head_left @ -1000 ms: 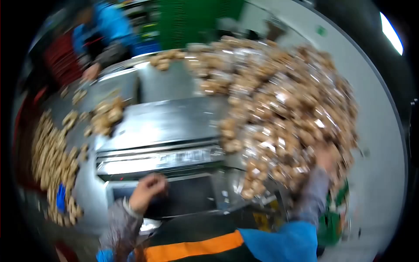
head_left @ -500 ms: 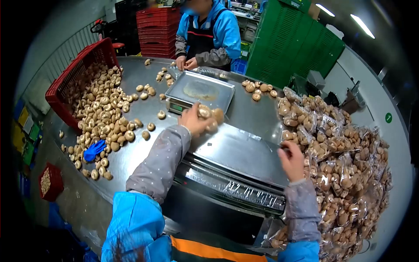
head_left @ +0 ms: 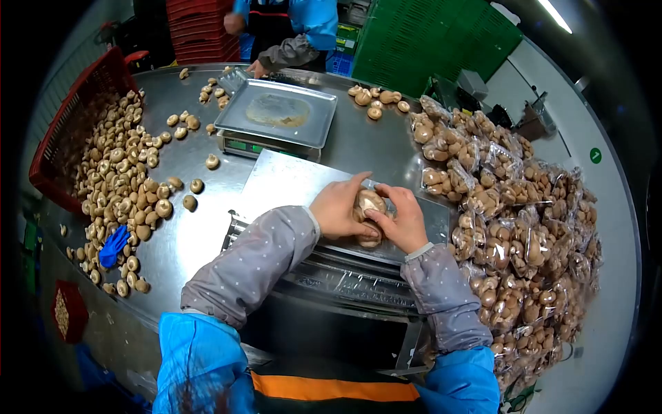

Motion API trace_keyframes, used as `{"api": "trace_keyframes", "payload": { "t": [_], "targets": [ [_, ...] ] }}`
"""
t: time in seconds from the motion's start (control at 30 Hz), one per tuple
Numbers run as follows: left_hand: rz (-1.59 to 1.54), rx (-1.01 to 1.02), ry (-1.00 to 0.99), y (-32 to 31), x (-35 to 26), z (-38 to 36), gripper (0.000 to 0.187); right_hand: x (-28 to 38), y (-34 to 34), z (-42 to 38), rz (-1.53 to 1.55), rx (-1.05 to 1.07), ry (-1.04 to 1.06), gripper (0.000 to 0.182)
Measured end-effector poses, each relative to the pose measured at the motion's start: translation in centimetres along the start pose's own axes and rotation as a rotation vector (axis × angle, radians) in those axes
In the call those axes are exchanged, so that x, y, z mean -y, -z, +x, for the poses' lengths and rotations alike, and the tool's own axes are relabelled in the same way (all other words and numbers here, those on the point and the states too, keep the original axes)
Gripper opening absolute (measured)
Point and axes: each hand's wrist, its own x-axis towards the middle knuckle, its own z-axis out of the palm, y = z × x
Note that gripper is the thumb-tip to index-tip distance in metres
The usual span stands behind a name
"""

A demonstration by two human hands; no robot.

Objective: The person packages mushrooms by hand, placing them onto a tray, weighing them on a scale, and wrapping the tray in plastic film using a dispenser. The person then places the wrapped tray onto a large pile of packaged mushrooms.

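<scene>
A few mushrooms (head_left: 370, 202) are gathered between my two hands over the metal plate (head_left: 283, 174) of the wrapping machine. From the left, my left hand (head_left: 339, 208) is closed around them, its thumb low and its fingers at the top. On the other side my right hand (head_left: 402, 219) presses against the same mushrooms with thumb and fingers. Their lower part is partly hidden by my thumbs. Behind the plate is the scale (head_left: 277, 114), its tray bare but for a stain.
Loose mushrooms (head_left: 127, 169) spill from a red crate (head_left: 52, 141) at the left, with a blue glove (head_left: 114, 246) on them. Bagged mushrooms (head_left: 527, 252) are piled at the right. Across the table, a co-worker's hand (head_left: 258, 69) is beside clear film (head_left: 233, 79). More mushrooms (head_left: 376, 96) lie behind.
My left hand has moved from beside the scale to the plate with the mushrooms. My right hand has come in from the right and closed on them. The view has shifted.
</scene>
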Motion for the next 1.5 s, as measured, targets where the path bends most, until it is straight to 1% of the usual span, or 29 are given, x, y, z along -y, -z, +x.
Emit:
{"api": "trace_keyframes", "payload": {
  "t": [0.1,0.13,0.23,0.27,0.37,0.4,0.5,0.53,0.57,0.63,0.7,0.77,0.87,0.97,1.03,1.1,1.17,1.2,1.23,1.3,1.33,1.37,1.4,1.43,1.47,1.5],
  "targets": [
    [-0.027,0.035,0.004,-0.1,0.4,0.2,0.107,0.5,0.0,-0.3,0.111,0.015,0.085,0.036],
    [-0.04,0.047,0.005,0.0,0.5,0.3,0.106,1.2,0.2,-0.1,0.06,-0.043,0.208,0.03],
    [-0.054,0.086,-0.019,0.8,0.0,0.4,0.104,1.5,0.0,0.1,-0.08,-0.084,0.51,0.028],
    [-0.055,0.102,-0.032,1.0,-0.1,0.4,0.103,1.7,0.2,0.0,-0.072,-0.039,0.501,0.027],
    [-0.006,0.092,-0.126,0.8,0.4,0.3,0.099,-1.0,1.9,-0.4,0.217,0.104,0.257,0.026],
    [0.01,0.157,-0.143,1.4,-0.3,0.4,0.094,-1.5,2.1,-0.2,0.426,0.122,0.069,0.032],
    [0.056,0.17,-0.131,0.6,-0.7,0.4,0.088,-1.2,1.3,0.1,-0.284,-0.011,0.216,0.036],
    [0.048,0.189,-0.142,0.6,-1.1,0.4,0.08,-2.5,0.7,-0.4,-0.137,0.206,0.193,0.042],
    [0.054,0.174,-0.159,0.6,-1.2,0.5,0.079,-2.8,-0.8,-1.8,0.047,0.205,0.064,0.043],
    [0.06,0.144,-0.18,0.5,-1.1,0.2,0.078,-1.5,-0.7,-2.1,0.016,0.176,0.043,0.046],
    [0.056,0.232,-0.148,1.1,-1.1,0.5,0.077,-0.9,-1.2,-1.9,0.013,0.19,-0.008,0.047],
    [0.055,0.187,-0.208,0.8,-0.5,0.6,0.081,-1.5,-1.1,-1.5,0.041,0.197,-0.041,0.049],
    [0.013,0.09,-0.288,1.2,-1.0,0.4,0.074,-2.9,0.5,-1.4,0.116,0.202,-0.046,0.053],
    [0.111,-0.135,-0.443,3.4,0.0,-1.7,0.047,-2.7,5.4,-3.0,0.115,0.191,-0.006,0.044],
    [0.228,0.128,-0.262,8.5,-0.5,-6.2,0.031,-2.4,10.9,-6.7,0.0,0.414,0.043,0.033],
    [0.4,0.348,-0.145,12.4,-2.3,-10.6,0.026,-2.9,14.2,-12.2,-0.167,0.54,0.09,0.025],
    [0.664,0.387,-0.23,12.5,-2.6,-13.0,0.037,-2.0,13.6,-14.8,-0.316,0.547,0.098,0.027],
    [0.725,0.409,-0.257,11.4,-2.2,-13.5,0.047,-1.6,13.1,-16.1,-0.389,0.55,0.1,0.029],
    [0.709,0.421,-0.28,10.0,-1.7,-13.6,0.052,-1.1,11.6,-15.9,-0.347,0.47,0.154,0.034],
    [0.707,0.463,-0.314,7.5,-1.0,-12.9,0.05,-2.6,8.9,-16.6,-0.315,0.366,0.196,0.032],
    [0.661,0.434,-0.278,6.7,-1.1,-12.8,0.048,-2.7,8.3,-17.2,-0.202,0.326,0.079,0.03],
    [0.613,0.386,-0.247,6.3,-1.2,-12.8,0.036,-2.9,7.9,-17.6,-0.091,0.285,-0.035,0.028],
    [0.471,0.374,-0.122,6.5,-1.4,-13.1,0.029,-3.1,8.1,-18.1,0.026,0.289,-0.103,0.011],
    [0.327,0.363,0.004,6.8,-1.4,-13.9,0.023,-3.0,8.9,-18.9,0.26,0.324,-0.265,0.007],
    [0.105,0.42,0.196,7.1,-0.7,-14.8,0.02,-2.8,10.1,-19.6,0.495,0.353,-0.424,0.004],
    [-0.174,0.502,0.509,8.8,-2.2,-14.8,0.023,-2.3,11.4,-19.4,0.728,0.374,-0.575,0.006]
  ]
}}
